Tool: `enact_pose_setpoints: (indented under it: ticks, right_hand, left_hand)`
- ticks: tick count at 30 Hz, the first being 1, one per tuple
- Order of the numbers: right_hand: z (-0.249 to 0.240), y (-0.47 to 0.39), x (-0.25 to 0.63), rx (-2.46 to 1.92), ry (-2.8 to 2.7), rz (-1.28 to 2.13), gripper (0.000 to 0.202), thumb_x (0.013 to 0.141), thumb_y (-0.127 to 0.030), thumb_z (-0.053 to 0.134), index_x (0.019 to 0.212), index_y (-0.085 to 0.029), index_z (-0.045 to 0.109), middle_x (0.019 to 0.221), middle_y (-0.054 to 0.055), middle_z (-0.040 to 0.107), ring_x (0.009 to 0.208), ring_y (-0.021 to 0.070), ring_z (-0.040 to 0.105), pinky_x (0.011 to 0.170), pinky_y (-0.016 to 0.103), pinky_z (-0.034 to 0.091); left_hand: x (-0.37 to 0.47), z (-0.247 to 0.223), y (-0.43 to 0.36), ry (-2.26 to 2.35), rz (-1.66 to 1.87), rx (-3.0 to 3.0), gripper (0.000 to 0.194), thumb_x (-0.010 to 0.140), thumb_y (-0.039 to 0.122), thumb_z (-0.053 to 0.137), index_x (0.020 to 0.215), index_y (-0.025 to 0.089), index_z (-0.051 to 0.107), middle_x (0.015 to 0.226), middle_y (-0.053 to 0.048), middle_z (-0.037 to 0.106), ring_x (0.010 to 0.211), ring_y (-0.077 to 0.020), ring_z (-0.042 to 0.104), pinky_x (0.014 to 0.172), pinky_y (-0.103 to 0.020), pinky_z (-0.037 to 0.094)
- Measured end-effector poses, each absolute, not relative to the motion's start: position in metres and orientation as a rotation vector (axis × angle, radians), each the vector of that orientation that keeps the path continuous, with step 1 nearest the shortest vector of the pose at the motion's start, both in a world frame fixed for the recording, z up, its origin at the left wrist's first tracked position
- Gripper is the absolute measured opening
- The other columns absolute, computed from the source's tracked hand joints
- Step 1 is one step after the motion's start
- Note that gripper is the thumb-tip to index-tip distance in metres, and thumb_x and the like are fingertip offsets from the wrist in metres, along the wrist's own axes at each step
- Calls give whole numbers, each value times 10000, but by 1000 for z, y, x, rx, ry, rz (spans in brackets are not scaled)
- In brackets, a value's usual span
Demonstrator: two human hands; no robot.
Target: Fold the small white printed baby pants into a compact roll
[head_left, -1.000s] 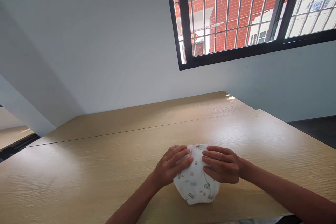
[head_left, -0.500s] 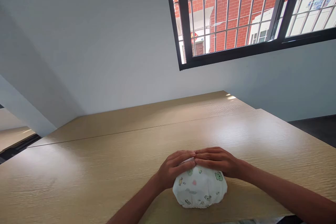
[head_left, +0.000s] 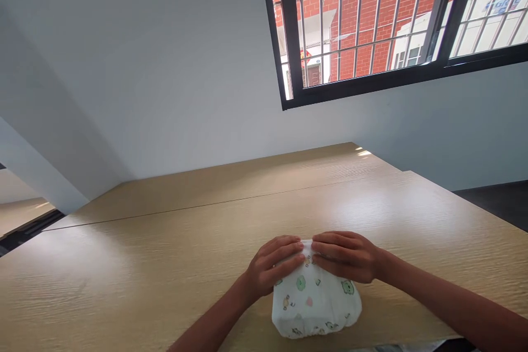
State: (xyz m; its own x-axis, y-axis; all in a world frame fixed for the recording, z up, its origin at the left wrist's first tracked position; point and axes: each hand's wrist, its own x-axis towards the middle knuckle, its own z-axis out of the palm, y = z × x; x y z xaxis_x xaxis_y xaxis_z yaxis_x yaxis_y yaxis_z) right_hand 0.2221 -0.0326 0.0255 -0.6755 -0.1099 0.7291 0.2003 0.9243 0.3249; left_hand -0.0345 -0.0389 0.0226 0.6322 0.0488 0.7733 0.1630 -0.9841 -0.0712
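Diaper (head_left: 315, 302), one of them, white with small green and pink cartoon prints, lies folded into a rounded bundle on the near part of the desk (head_left: 165, 264), close to the desk's front edge and a little right of its middle. Two hands rest on the far edge of the diaper. The left hand (head_left: 274, 267) lies over its far left corner, fingers stretched flat and pointing toward the right, pressing down on the fabric rather than closing around it. The right hand (head_left: 346, 256) lies over the far right corner in the same way, fingers flat and pointing left, so that the fingertips of the two hands nearly meet above the middle of the diaper's far edge; whether they actually touch I cannot tell. Neither hand has a closed grip: both are open, palms down, in contact with the diaper. Two bare forearms run back from the diaper toward the near edge of the desk. The desk is pale wood grain, with one seam running across it well beyond the diaper. Behind the desk stands a plain white wall, and up to the right of the diaper there is one black-framed window (head_left: 371, 22) with bars, showing a red brick building outside.
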Motion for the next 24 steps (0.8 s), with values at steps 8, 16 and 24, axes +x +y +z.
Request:
enact_pose_setpoints:
  ticks: [8, 16, 24]
  right_hand:
    - [36, -42, 220, 57, -2212, -682, 200, 913, -113, 523, 982, -111, 711, 1012, 90, 720, 1019, 213, 658, 963, 327, 549]
    - [38, -46, 222, 71, -2222, -685, 199, 915, -117, 525, 1005, -148, 699, 1023, 69, 719, 1023, 193, 654, 957, 312, 551]
    - [7, -15, 215, -731, -1975, 1285, 176, 852, -218, 567, 995, -138, 631, 788, 63, 709, 704, 180, 691, 582, 253, 575]
  left_hand:
    - [-35, 36, -45, 1, -1098, -2448, 168, 914, 99, 535, 1020, 110, 665, 1005, -81, 742, 1170, -227, 595, 1002, -364, 522]
    - [-36, 34, -48, 23, -1104, -2411, 201, 878, 70, 559, 1014, 134, 693, 1029, -24, 740, 1138, -198, 613, 1060, -331, 465]
    - [-26, 2, -25, -1700, -1663, -3415, 295, 855, 326, 585, 1020, 101, 679, 893, -85, 732, 743, -219, 705, 638, -290, 574]
